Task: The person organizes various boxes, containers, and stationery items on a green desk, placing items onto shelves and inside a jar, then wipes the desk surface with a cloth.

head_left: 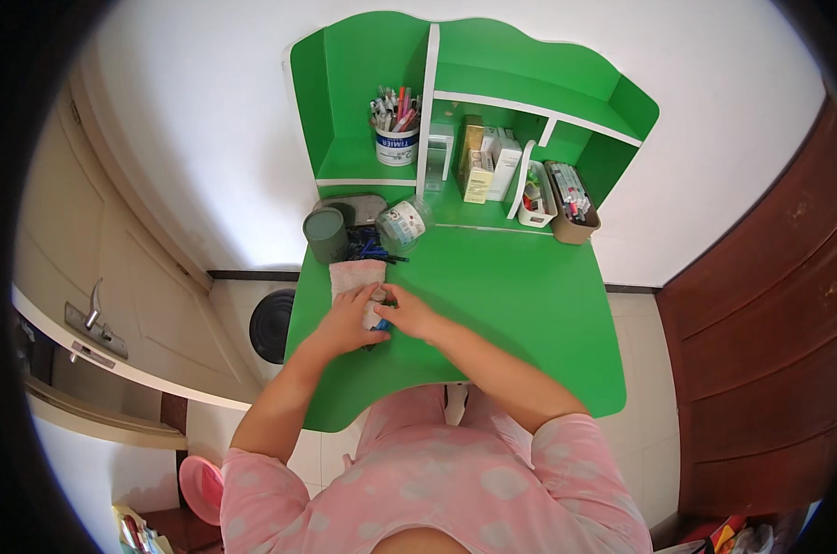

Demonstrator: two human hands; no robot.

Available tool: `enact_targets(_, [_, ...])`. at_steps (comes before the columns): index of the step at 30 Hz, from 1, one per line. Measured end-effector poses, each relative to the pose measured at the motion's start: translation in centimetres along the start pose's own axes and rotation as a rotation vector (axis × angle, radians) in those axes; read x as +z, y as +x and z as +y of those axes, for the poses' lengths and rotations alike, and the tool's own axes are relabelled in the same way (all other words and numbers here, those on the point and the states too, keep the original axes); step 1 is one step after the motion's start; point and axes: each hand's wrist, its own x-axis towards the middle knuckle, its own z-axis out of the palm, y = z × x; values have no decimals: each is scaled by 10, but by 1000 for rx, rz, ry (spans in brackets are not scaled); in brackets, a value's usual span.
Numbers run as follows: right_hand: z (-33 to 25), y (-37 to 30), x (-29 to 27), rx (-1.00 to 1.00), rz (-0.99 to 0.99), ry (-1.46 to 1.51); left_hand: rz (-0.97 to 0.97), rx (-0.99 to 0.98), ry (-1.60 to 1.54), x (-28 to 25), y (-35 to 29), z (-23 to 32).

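Small white-and-blue object (376,319) held between two hands

Head view: the left hand (346,319) curls around the object's left side, thumb below it; the right hand (411,314) grips from the right, fingers bent narrow. The object sits between them, partly hidden, just nearer the person than the pink cloth (355,274) on the green desk (511,305).

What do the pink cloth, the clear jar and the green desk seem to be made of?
Pink cloth: soft fabric, perhaps terry, given its fuzzy, matte surface. Clear jar: transparent plastic or glass; the see-through wall leaves both open. Green desk: probably painted or laminated board, judging by its even colour and smooth satin surface.
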Motion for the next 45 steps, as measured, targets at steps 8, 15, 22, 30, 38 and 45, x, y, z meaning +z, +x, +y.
enact_targets(8, [2,-15,-1,5,-59,203,205,-150,-90,12,-16,25])
enact_targets(15, [-23,-49,-17,218,-114,472,299,-98,-257,15,-19,52])
enact_targets(22, [-28,-60,-51,124,60,296,275,-99,-492,15,-7,70])
enact_targets(30, [-35,-70,-96,-29,114,473,-132,-217,-1178,25,33,67])
enact_targets(38, [-2,-49,-116,-120,433,24,296,-195,-710,62,97,79])
enact_targets(45, [5,-33,-120,-139,475,-145,446,-140,-706,89,138,82])
